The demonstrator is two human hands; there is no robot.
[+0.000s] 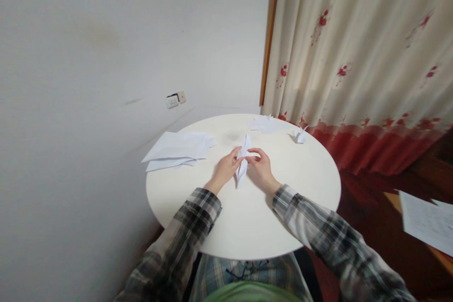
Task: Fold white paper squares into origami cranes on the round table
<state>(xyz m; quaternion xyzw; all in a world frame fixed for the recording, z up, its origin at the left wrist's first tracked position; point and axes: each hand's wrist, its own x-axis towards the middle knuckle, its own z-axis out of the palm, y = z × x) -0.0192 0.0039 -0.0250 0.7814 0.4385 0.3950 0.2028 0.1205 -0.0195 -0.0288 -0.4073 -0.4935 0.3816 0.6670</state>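
A narrow folded piece of white paper [242, 174], pointed at both ends, lies lengthwise on the round white table [247, 226]. My left hand [226, 167] grips its left edge near the middle, thumb on top. From the other side my right hand [260, 163] pinches the right edge with thumb and index finger. The two thumbs almost meet over the paper's centre. Parts of the folds are hidden beneath my fingers.
Several sheets of white paper [177, 146] are stacked at the table's left edge. At the back lies another white sheet [267, 125]. A small folded paper figure [300, 136] stands at the back right. A wall [88, 151] borders the left; a flowered curtain [354, 56] hangs behind.
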